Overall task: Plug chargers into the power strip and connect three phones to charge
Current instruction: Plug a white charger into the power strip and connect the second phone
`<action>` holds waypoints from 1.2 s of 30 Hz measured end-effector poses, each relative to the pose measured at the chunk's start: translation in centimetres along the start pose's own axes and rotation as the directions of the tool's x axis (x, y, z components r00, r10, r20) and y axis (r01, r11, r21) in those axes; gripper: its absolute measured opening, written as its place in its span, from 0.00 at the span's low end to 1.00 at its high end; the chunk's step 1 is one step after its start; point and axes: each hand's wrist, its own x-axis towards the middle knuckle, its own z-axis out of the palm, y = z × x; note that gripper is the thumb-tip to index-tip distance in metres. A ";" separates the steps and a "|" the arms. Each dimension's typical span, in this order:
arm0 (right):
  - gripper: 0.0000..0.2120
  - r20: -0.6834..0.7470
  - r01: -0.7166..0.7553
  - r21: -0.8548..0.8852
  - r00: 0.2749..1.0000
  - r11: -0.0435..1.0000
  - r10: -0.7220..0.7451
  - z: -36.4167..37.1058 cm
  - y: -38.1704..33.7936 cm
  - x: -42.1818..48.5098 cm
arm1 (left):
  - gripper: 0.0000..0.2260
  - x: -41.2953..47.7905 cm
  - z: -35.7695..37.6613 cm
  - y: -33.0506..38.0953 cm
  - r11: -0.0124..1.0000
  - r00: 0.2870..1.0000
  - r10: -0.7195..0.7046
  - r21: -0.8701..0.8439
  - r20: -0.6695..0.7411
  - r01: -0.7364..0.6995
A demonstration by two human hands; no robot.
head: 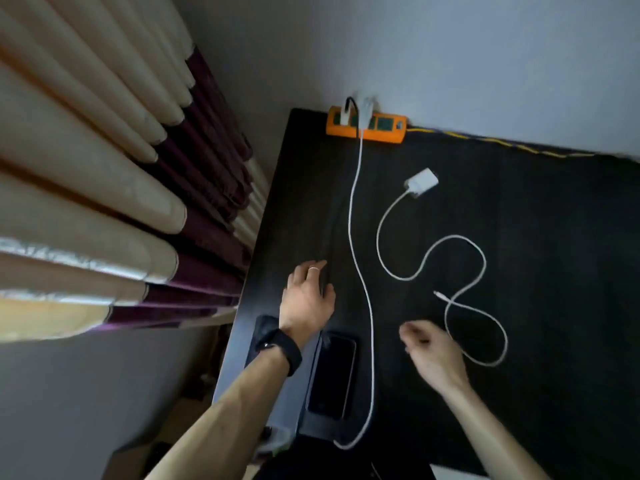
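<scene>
An orange power strip (388,133) lies at the table's far edge by the wall. Two chargers stand plugged into it: one with a black cable (346,114) and a white one (366,109). The white one's cable (353,237) runs down to the near edge beside a dark phone (332,372). A loose white charger (420,183) lies unplugged, its cable (481,268) looped and its plug end free. My left hand (308,296) rests palm down above the phone, fingers apart. My right hand (429,351) hovers blurred to the right, fingers curled, nothing seen in it.
The table (536,237) is black. A second dark object, perhaps a phone (261,329), lies partly under my left wrist at the table's left edge. Cream and purple curtains (104,202) hang close on the left. The strip's black-and-yellow cord (502,143) runs along the wall.
</scene>
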 end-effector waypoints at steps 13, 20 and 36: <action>0.08 0.318 0.024 -0.181 0.947 0.983 0.035 7.8 8.5 -7.7 | 0.12 -18.4 7.3 -0.4 0.973 0.934 -0.225 0.005 0.278 0.233; 0.07 0.234 -0.134 0.467 0.972 0.874 0.025 4.3 6.4 -8.9 | 0.10 -21.7 6.5 -0.8 0.964 0.843 -0.200 -0.052 0.500 0.260; 0.15 0.360 0.082 0.430 0.897 0.899 -0.255 -1.9 8.6 -19.8 | 0.06 -17.1 -5.6 12.7 0.499 0.953 -0.082 -0.816 0.292 0.293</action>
